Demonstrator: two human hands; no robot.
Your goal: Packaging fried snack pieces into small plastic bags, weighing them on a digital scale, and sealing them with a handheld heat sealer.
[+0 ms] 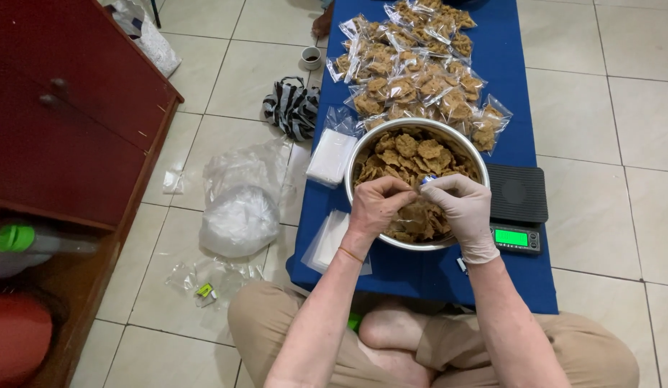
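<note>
**Bowl still well filled, a good heap already bagged**

I sit cross-legged on the tiled floor at the near end of a low blue table (435, 276). My bare left hand (375, 205) and my gloved right hand (458, 205) meet over the near side of the steel bowl (363, 154), fingers of both pinched together on a small clear bag (424, 179) between them; whether anything is in it yet I cannot tell. The bowl holds plenty of loose brown crackers (413, 154), so I judge much packing is left. Just right of the bowl sits a black scale (517, 194), nothing on its plate. On the left lie stacks of empty bags (330, 154). Beyond the bowl, filled packets (413, 68) lie heaped along the table, the finished share.
</note>
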